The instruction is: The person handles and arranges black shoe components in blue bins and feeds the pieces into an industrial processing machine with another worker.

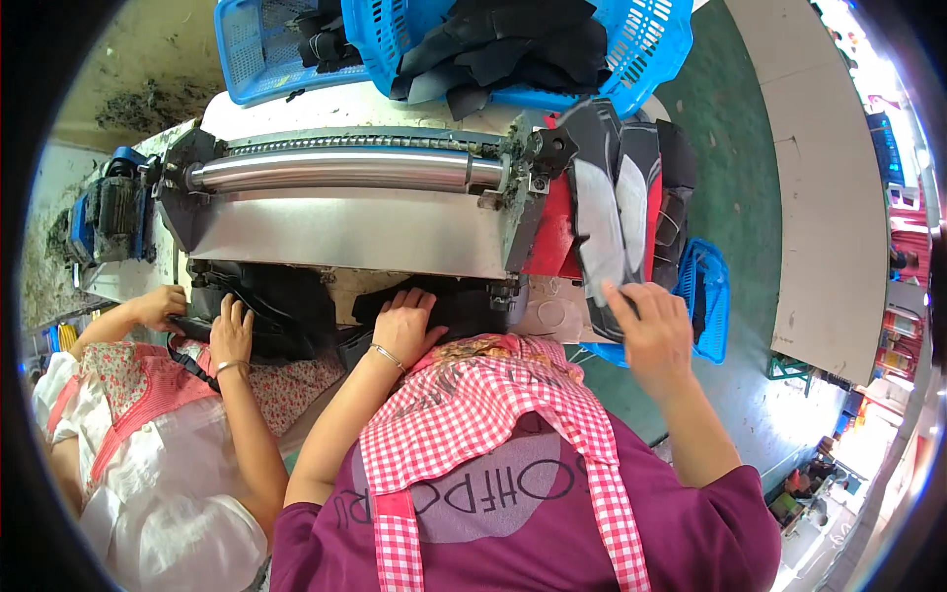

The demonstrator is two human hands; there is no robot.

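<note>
My left hand lies with its fingers stretched over a stack of black sheet pieces, below the front edge of a roller machine. My right hand is closed on the near end of long dark cut pieces with whitish faces, right of the machine. These pieces rest over a red surface, partly covering it. Between my hands and the far side is the machine's steel roller, with a smooth metal plate in front of it.
At my left, a co-worker's hands handle black pieces. A large blue basket of dark pieces stands behind the machine, beside another blue basket. A motor sits at the left; a blue basket stands lower right.
</note>
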